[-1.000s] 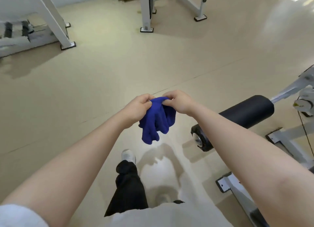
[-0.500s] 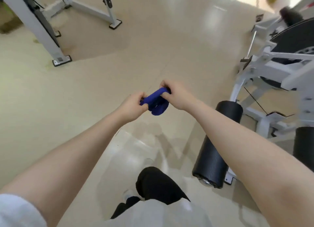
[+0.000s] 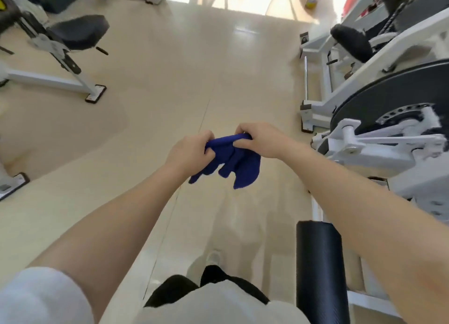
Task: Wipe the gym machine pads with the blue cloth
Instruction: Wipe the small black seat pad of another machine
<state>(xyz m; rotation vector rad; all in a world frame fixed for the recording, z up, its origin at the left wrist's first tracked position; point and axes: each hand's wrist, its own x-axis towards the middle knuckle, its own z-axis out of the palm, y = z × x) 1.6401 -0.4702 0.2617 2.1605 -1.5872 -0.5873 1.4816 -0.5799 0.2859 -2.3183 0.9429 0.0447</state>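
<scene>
A blue cloth [image 3: 239,163] hangs bunched in mid-air over the beige floor, held between both hands. My left hand [image 3: 190,152] grips its left end and my right hand [image 3: 258,139] pinches its top right edge. A black cylindrical roller pad [image 3: 319,265] lies low at the right, below my right forearm and apart from the cloth. A large dark round pad [image 3: 388,98] on the white machine sits at the right. Further back right is a small black pad [image 3: 351,42].
A white machine frame [image 3: 379,141] with a perforated plate crowds the right side. At the left stands a bench with a black seat [image 3: 77,33] and white floor legs [image 3: 56,83]. Open beige floor [image 3: 184,81] stretches ahead between them.
The view has swung further round and forward, bringing the aisle and left bench into sight. The cloth, bunched tight half a second ago, now hangs looser and wider between my hands.
</scene>
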